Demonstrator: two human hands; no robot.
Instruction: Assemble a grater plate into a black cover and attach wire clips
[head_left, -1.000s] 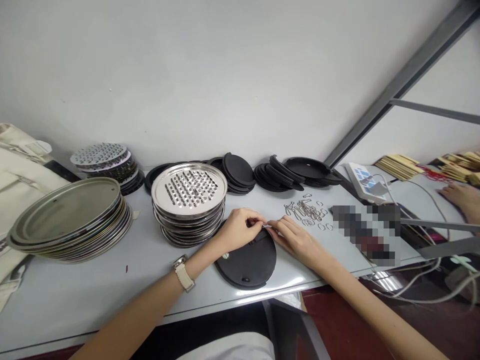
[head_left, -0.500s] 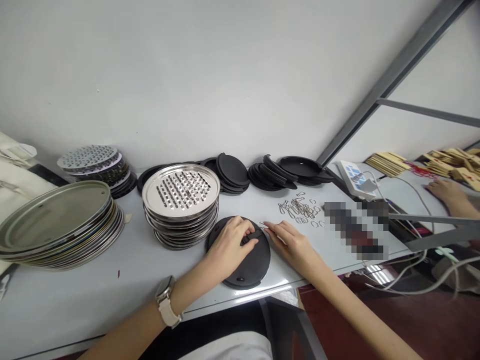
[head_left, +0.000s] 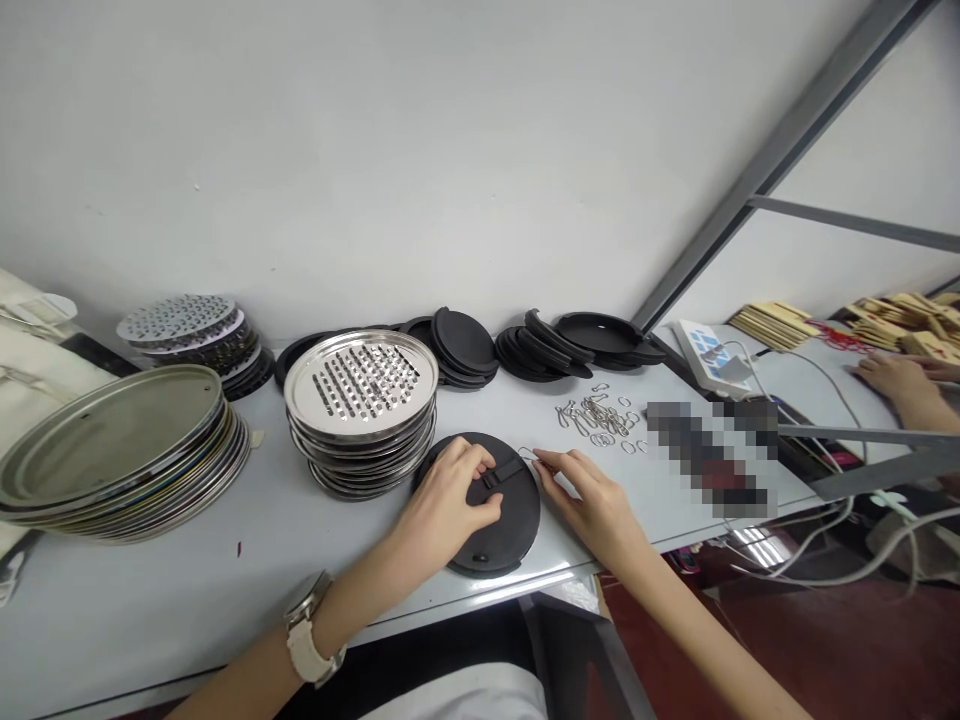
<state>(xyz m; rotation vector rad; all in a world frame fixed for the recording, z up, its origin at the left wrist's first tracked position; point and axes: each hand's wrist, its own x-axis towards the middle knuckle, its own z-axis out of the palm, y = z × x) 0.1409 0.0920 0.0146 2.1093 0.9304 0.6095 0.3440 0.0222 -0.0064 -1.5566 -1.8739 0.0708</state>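
A round black disc (head_left: 504, 535) lies flat on the table at its front edge, with a raised slotted strip (head_left: 496, 478) across it. On the disc's left side rests my left hand (head_left: 454, 490), its thumb and fingers apart and holding nothing. At the disc's upper right rim, my right hand (head_left: 581, 490) pinches a small metal wire loop (head_left: 525, 454). The fingertips cover part of the loop, so I cannot tell whether it is attached to the disc. A pile of metal rings and clips (head_left: 598, 416) lies beyond my right hand.
Left of the disc stands a stack of round metal grater plates (head_left: 361, 385); farther left are stacked oval trays (head_left: 112, 440). Black round parts (head_left: 465, 340) line the wall. At right are a power strip (head_left: 712, 355), a metal frame post (head_left: 705, 260) and another person's hand (head_left: 896, 380).
My left thumb and fingers have spread and come away from the strip on the disc. The right hand stays at the rim with the wire loop, shifted only slightly.
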